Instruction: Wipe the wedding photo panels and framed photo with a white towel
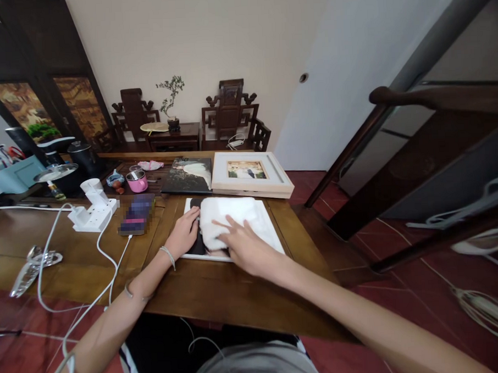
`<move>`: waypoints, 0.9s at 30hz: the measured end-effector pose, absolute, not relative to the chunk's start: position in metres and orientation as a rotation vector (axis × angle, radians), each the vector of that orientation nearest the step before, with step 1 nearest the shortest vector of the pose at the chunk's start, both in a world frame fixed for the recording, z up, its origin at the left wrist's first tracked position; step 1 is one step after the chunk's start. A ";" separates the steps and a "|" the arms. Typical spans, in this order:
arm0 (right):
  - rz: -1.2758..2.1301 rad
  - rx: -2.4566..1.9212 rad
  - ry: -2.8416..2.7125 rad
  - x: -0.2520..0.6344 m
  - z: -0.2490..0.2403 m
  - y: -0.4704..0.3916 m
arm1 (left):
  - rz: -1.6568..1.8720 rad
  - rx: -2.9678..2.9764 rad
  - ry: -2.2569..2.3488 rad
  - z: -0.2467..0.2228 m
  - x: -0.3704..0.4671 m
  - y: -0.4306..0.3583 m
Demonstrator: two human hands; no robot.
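Note:
A white-edged picture panel (271, 221) lies flat on the wooden table before me. Spread over most of it is a folded white cloth (217, 210), hiding much of the picture; dark areas show at its left side. My right hand (243, 242) rests on the cloth with fingers spread, pressing it against the panel. At the panel's left edge lies my left hand (185, 230), its fingers stretched out on the surface beside the cloth.
Behind the panel are a white-framed picture (284, 180) and a dark picture (176, 176). To the left sit a phone (137, 213) on its cable, a white power strip (95, 215), a pink cup (137, 182) and a blue bin (15, 177). A wooden chair (364, 170) stands right.

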State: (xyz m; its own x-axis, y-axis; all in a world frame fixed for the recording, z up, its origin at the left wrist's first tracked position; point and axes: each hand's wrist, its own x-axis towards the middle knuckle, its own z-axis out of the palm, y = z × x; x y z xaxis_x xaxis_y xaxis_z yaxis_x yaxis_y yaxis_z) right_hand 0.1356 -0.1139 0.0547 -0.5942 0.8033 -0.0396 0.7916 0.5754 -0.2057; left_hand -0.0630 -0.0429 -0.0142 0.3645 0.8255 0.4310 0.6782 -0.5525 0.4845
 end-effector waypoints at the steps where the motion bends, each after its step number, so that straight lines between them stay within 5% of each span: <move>1: 0.327 -1.363 -2.763 0.138 0.054 -0.129 | 0.948 2.399 1.350 -0.013 -0.063 -0.043; 8: 0.512 -1.236 -2.849 0.150 0.055 -0.183 | 0.937 2.386 1.359 -0.010 -0.063 -0.045; 21: 0.240 -1.573 -2.621 0.130 0.059 -0.051 | 0.986 2.412 1.354 -0.017 -0.062 -0.042; 27: 0.222 -1.524 -2.648 0.126 0.052 -0.072 | 0.980 2.420 1.338 -0.017 -0.063 -0.042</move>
